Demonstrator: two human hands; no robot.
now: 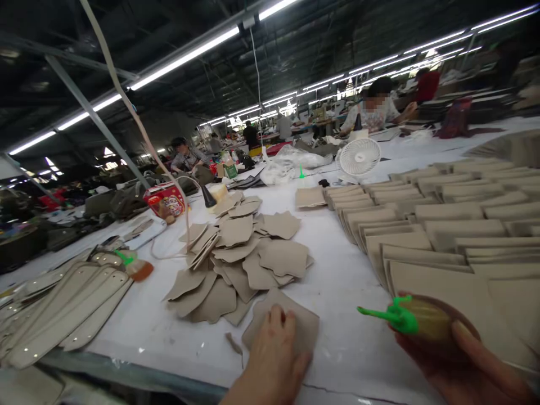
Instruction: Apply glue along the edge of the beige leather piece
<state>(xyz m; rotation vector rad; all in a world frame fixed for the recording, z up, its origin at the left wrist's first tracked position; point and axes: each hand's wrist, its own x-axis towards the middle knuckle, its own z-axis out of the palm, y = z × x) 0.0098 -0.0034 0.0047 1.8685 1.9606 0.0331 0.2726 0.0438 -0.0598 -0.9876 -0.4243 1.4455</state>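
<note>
My left hand lies flat, fingers together, on a beige leather piece at the near edge of the white table. My right hand is wrapped round a squeeze bottle of yellowish glue. Its green nozzle points left, toward the piece. Just beyond my left hand is a loose pile of similar cut beige pieces. To the right, long beige strips lie fanned in overlapping rows under and behind the bottle.
Long studded beige straps lie at the left, with a second glue bottle beside them. A small white fan, a red box and a plastic bag stand farther back. Other people work at distant tables.
</note>
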